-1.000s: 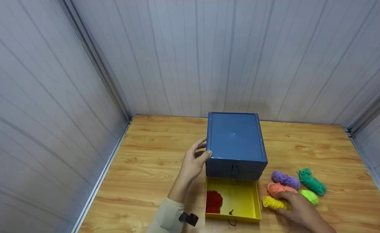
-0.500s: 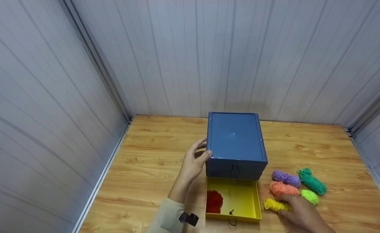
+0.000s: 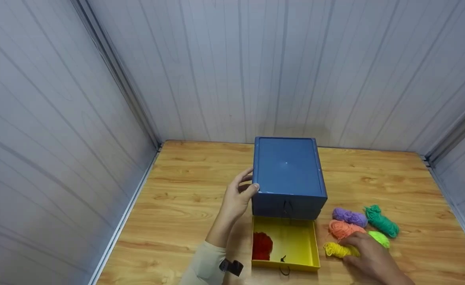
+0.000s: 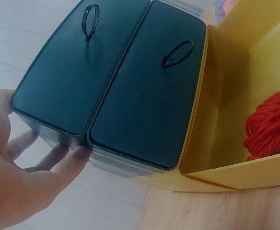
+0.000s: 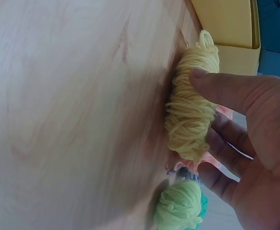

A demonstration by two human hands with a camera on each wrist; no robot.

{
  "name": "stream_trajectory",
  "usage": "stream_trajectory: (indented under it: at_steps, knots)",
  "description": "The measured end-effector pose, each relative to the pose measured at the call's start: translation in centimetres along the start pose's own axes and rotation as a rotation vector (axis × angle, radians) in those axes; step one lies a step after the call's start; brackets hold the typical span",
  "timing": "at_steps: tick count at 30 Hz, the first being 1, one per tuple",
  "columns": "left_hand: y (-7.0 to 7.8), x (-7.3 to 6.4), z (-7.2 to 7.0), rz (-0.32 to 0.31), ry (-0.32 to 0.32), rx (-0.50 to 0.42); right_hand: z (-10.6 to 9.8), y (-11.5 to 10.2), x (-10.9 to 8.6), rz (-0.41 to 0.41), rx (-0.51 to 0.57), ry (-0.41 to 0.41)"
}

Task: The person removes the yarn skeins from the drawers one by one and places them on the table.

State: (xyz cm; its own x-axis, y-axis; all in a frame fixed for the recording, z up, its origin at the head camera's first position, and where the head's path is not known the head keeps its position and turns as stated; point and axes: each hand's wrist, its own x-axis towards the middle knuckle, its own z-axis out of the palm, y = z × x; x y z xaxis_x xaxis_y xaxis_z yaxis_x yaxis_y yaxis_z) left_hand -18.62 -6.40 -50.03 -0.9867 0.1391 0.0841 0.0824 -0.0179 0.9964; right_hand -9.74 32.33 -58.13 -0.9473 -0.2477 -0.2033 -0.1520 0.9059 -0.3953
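Note:
A blue drawer cabinet (image 3: 289, 168) stands on the table with its lowest, yellow drawer (image 3: 291, 241) pulled out. My left hand (image 3: 236, 202) holds the cabinet's front left corner, thumb on the top edge and fingers against the side. Inside the drawer lies a red yarn skein (image 3: 262, 246), at its left. My right hand (image 3: 369, 255) grips a yellow yarn skein (image 5: 192, 103) on the table right of the drawer, thumb on one side and fingers partly hidden behind. Close by lie coral (image 3: 344, 229), purple (image 3: 350, 217), green (image 3: 382, 221) and lime (image 3: 379, 239) yarn skeins.
Black loop handles (image 4: 178, 53) stick out from the two closed dark drawer fronts. Another black loop (image 3: 284, 270) hangs on the yellow drawer's front. Pale panel walls (image 3: 232, 71) border the wooden table (image 3: 192, 190) at the back and sides.
The right hand and the yellow yarn skein have shifted slightly right, away from the drawer. The coral skein has moved a little. The left hand stays on the cabinet.

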Motion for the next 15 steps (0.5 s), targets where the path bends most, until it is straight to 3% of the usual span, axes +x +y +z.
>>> stream_trajectory:
  at_steps: [7, 15]
  knots:
    - [0.0, 0.0, 0.0, -0.001, 0.003, -0.005, -0.7, -0.6, 0.0, 0.011, -0.008, 0.012]
    - [0.0, 0.0, 0.0, 0.010, 0.002, -0.003, -1.8, -2.3, -0.3, -0.071, 0.011, 0.112]
